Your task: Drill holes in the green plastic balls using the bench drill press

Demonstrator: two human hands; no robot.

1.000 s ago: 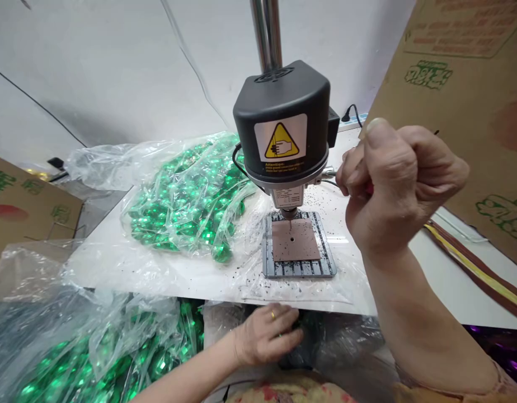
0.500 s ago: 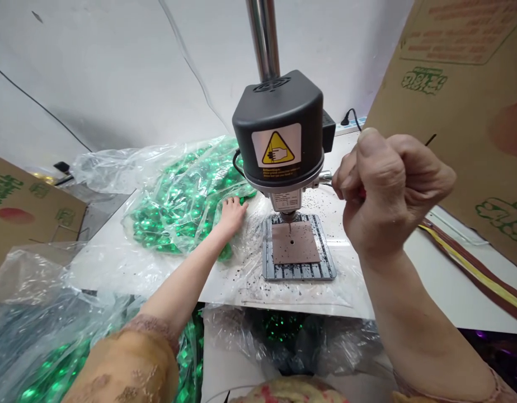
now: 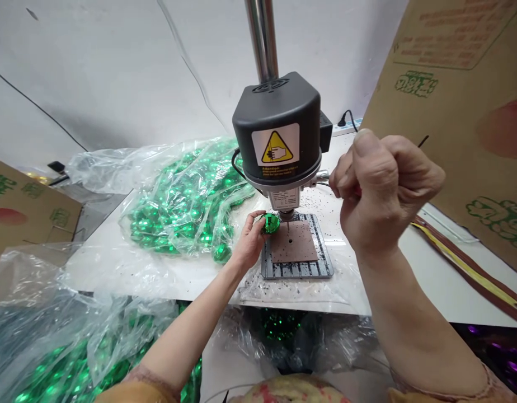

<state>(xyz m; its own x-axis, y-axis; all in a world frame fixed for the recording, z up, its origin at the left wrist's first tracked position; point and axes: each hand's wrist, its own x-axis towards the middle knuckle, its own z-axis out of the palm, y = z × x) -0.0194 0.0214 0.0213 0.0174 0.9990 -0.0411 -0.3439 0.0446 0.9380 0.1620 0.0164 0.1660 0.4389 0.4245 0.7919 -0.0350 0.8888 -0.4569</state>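
Green faceted bead [image 3: 270,223] sits pinched in the left hand [image 3: 249,242], at the left edge of the brown pad [image 3: 294,242], just beside the drill bit [image 3: 288,222]. Right hand [image 3: 382,193] is fisted around the drill's lever [image 3: 324,174].

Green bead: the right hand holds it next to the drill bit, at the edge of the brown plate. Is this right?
Not quite. The head view shows the left hand holding the green bead next to the drill bit, at the edge of the brown plate. The right hand is shut on the lever.
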